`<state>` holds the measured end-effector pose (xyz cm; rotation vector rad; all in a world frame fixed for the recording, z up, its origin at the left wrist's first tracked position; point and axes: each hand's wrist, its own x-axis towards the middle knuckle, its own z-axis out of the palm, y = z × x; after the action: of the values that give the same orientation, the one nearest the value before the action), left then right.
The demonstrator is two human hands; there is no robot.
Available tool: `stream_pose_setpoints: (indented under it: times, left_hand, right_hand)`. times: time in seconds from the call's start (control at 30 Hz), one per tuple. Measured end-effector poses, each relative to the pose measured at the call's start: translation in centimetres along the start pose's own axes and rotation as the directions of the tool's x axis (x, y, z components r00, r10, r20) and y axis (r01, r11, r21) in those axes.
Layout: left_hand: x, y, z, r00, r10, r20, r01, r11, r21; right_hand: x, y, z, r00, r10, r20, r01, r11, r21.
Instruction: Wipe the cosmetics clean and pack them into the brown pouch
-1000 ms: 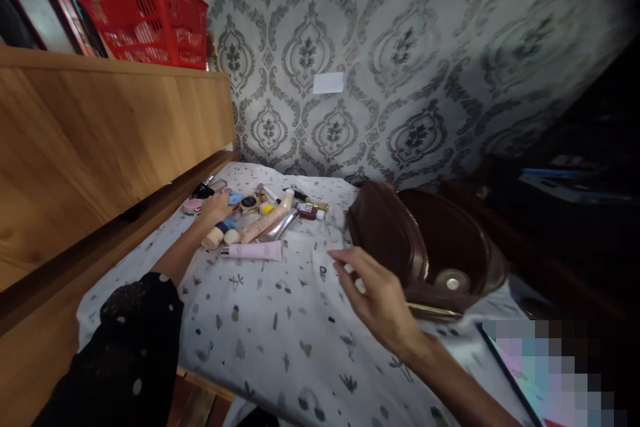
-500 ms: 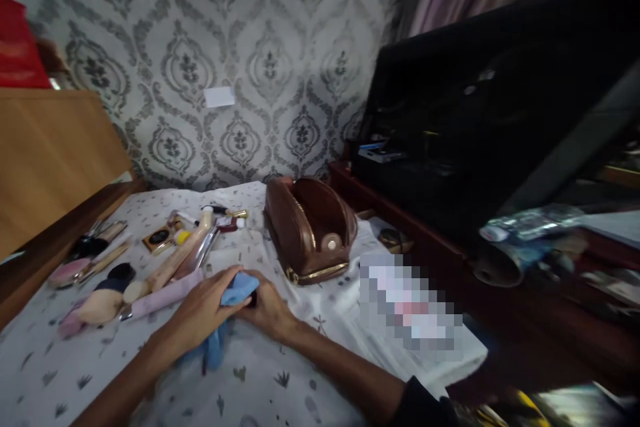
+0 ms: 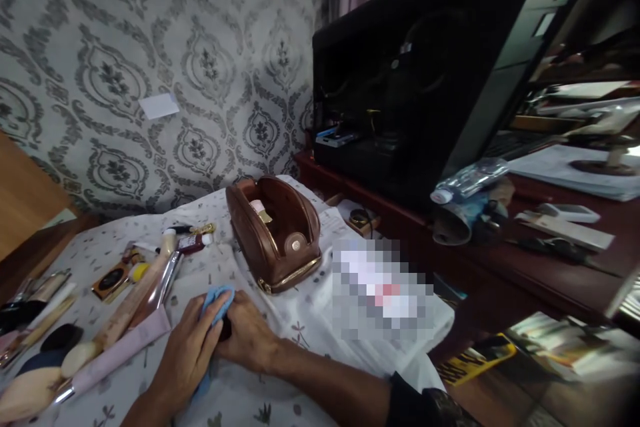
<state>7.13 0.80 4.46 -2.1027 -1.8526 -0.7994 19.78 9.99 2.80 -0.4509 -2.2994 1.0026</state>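
- Sky-blue, soft cloth [image 3: 216,296] is bunched up between the two hands, over the near part of the surface, with a loose end hanging below.
- Left hand [image 3: 187,350] is gripping the cloth, fingers folded over it. Right hand [image 3: 250,339] looks curled round a small, dark item [image 3: 225,329], mostly hidden, so can't tell what it is. My guess: one hand steadies it so the other can press cloth against it.
- Just past the hands there's a brown leather pouch with a gold zip [image 3: 280,270], standing mouth-up and unzipped. Stiff-ish walls probably keep it gaping by itself.
- Off to the left, a lilac tube with a silver cap [image 3: 120,360], a square gold-and-black compact [image 3: 111,280] and other makeup lie loosely spread, likely so each is easy to grab.
- Compared with half a second ago: the view's swung right, hands are still together on the cloth, and a pale pink-and-cream item [image 3: 261,211] now shows inside the pouch.
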Motion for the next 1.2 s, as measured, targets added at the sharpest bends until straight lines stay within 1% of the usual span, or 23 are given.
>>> stream_pose_setpoints:
  times: [0.17,0.27,0.37,0.43,0.53,0.6,0.63,0.77,0.87,0.97,1.03,1.1,1.17,1.2]
  left_hand:
    - [-0.2,-0.7,0.0,0.991,0.131,-0.04,-0.122,0.975,0.186]
    - [-0.5,-1.3,0.0,0.986,0.157,-0.054,-0.134,0.944,0.3]
    - [-0.7,-1.3,-0.1,0.996,0.088,-0.028,-0.069,0.909,0.41]
    - [-0.7,-0.9,-0.5,0.999,-0.018,0.027,0.003,0.881,0.474]
    - [-0.2,0.0,-1.5,0.979,-0.176,0.102,0.09,0.826,0.556]
    - [0.1,0.5,-2.0,0.973,-0.203,0.107,0.101,0.798,0.594]
    - [0.2,0.7,-2.3,0.978,-0.188,0.095,0.093,0.79,0.606]
    - [0.2,1.2,-2.7,1.0,-0.007,-0.006,0.01,0.803,0.596]
    - [0.0,1.6,-2.6,0.991,0.112,-0.073,-0.055,0.838,0.542]
    - [-0.3,1.8,-2.3,0.977,0.184,-0.111,-0.113,0.879,0.463]
    - [-0.4,1.8,-2.0,0.979,0.182,-0.09,-0.129,0.901,0.415]
    - [-0.5,1.6,-1.9,0.99,0.13,-0.046,-0.104,0.923,0.37]
    - [-0.5,1.2,-1.7,0.999,0.04,-0.017,-0.033,0.952,0.304]
    - [-0.5,0.9,-1.7,1.0,-0.015,-0.019,0.02,0.966,0.257]
  right_hand:
    - [0.0,0.4,0.3,0.997,0.077,-0.026,-0.077,0.997,-0.014]
    - [0.1,0.6,0.5,0.995,0.1,-0.016,-0.1,0.995,-0.017]
    - [0.2,0.6,0.4,0.994,0.106,-0.01,-0.106,0.994,-0.003]
    - [0.3,0.4,0.2,0.995,0.1,-0.011,-0.1,0.995,0.009]
    - [0.4,0.0,-0.1,0.994,0.105,0.0,-0.105,0.994,0.017]
    - [0.4,-0.2,-0.2,0.993,0.115,0.001,-0.115,0.993,0.014]
    - [0.4,-0.3,-0.2,0.993,0.117,0.001,-0.117,0.993,0.012]
    - [0.2,-0.5,-0.2,0.994,0.11,-0.004,-0.11,0.994,-0.002]
    - [0.1,-0.6,-0.2,0.994,0.107,-0.008,-0.107,0.994,-0.004]
    - [0.0,-0.6,-0.3,0.996,0.094,-0.006,-0.094,0.996,-0.003]
    - [-0.1,-0.7,-0.3,0.997,0.077,-0.002,-0.077,0.997,-0.005]
    - [-0.1,-0.7,-0.3,0.998,0.062,0.002,-0.062,0.998,-0.005]
    - [-0.1,-0.7,-0.4,0.998,0.058,0.003,-0.058,0.998,0.009]
    - [-0.1,-0.6,-0.4,0.998,0.061,0.002,-0.061,0.998,0.026]
